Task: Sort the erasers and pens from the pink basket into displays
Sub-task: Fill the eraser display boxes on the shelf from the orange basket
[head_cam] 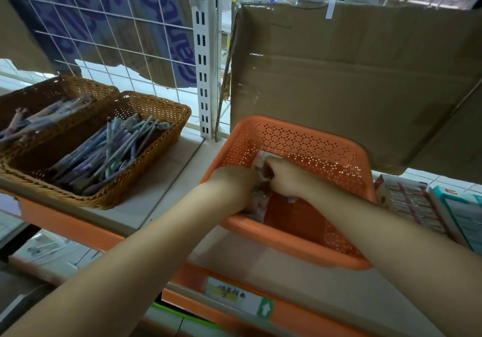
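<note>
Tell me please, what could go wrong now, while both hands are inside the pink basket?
1. The pink basket stands near the front edge of the shelf; a pull from the left grip or right grip might slide it off.
2. The packets between the grips are bunched and blurred; some may slip when lifted.
3. The wicker basket already holds many pens, so additions could spill.

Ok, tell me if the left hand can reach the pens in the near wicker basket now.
Probably yes: the left hand is in the pink basket; the pens lie uncovered in the wicker basket to its left, bare shelf between.
</note>
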